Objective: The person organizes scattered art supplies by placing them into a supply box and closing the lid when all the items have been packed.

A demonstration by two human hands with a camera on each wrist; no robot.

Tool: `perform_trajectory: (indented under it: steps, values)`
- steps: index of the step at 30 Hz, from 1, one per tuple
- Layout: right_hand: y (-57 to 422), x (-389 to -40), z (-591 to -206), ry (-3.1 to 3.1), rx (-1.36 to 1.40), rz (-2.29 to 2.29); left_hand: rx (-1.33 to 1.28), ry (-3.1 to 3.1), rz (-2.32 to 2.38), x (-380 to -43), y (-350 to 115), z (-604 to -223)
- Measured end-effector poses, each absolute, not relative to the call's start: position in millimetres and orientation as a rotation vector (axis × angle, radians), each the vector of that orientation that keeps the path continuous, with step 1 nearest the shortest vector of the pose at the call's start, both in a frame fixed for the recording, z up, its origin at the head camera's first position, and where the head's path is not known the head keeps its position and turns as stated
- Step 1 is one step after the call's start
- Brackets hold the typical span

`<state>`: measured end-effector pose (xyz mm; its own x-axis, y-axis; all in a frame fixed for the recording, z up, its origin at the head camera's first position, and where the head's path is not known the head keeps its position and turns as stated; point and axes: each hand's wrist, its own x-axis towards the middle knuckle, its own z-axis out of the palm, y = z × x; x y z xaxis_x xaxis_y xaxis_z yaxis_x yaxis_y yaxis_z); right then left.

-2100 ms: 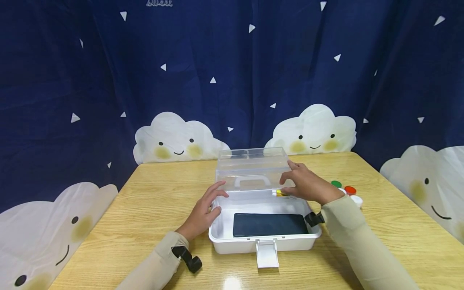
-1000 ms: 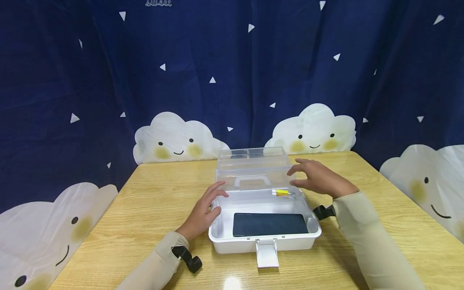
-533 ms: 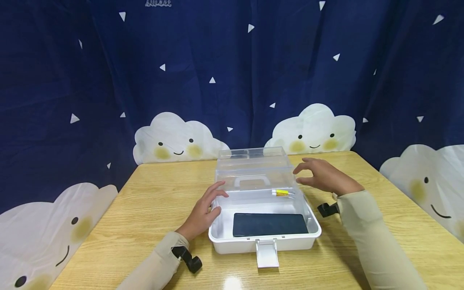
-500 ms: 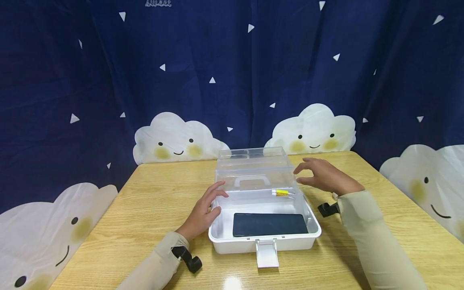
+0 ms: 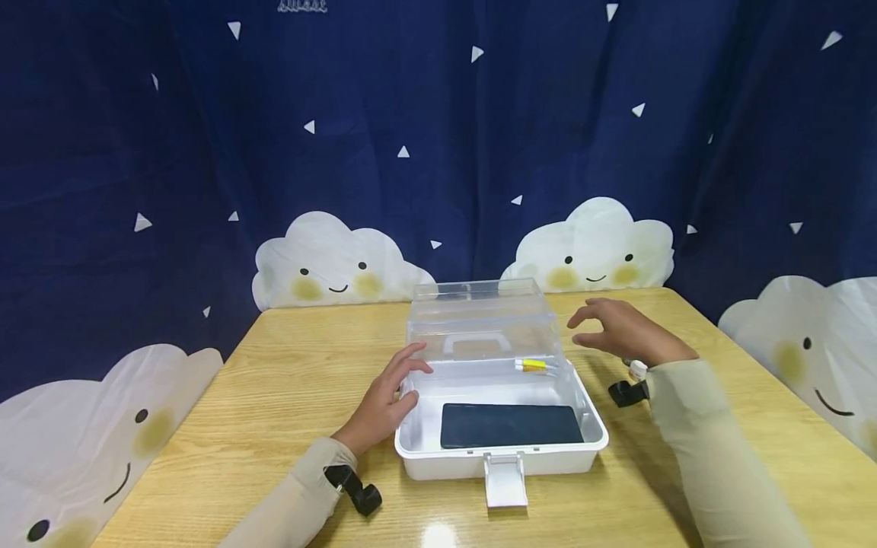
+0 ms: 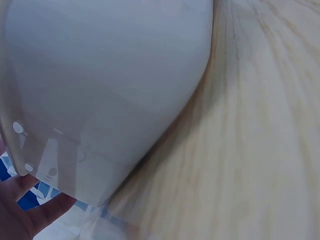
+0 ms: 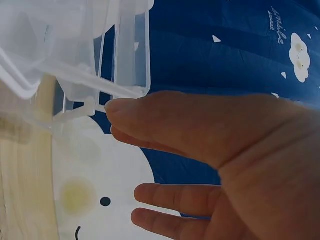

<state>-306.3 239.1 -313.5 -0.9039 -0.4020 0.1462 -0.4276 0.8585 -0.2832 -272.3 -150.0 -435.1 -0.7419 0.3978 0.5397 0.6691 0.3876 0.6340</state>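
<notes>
On the table stands a white box (image 5: 503, 463) with its clear lid (image 5: 479, 298) raised at the back. A dark flat rectangular object (image 5: 511, 425) lies on its floor. Two small yellow tools with white ends (image 5: 533, 365) rest side by side at the rear right, their thin tips pointing right. My left hand (image 5: 384, 399) rests at the box's left side, fingers spread near the rear corner; the left wrist view shows its fingers (image 6: 52, 210) beyond the box wall. My right hand (image 5: 626, 332) hovers right of the lid, fingers loosely bent, holding nothing.
A small white-lidded jar (image 5: 638, 370) shows partly beneath my right wrist; whatever stands beside it is mostly hidden. The front latch (image 5: 505, 481) hangs down from the box. A dark blue curtain with clouds (image 5: 438, 152) hangs behind the wooden table (image 5: 308, 365).
My right hand has left the yellow tools, which now lie uncovered in the box, and has moved right, past the lid. The left hand has stayed in place.
</notes>
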Motion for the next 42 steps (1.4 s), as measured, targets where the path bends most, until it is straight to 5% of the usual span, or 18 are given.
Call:
perform_trajectory:
  steps: [16, 42]
  values:
    - [259.1, -329.8, -332.9, -3.034, 0.648, 0.382, -0.936, -2.361, -1.285, -272.0, -152.1, -433.8]
    - [298.7, -310.7, -363.0, -3.159, 0.622, 0.236, -0.938, -2.348, -1.222, -270.7, -151.4, -433.3]
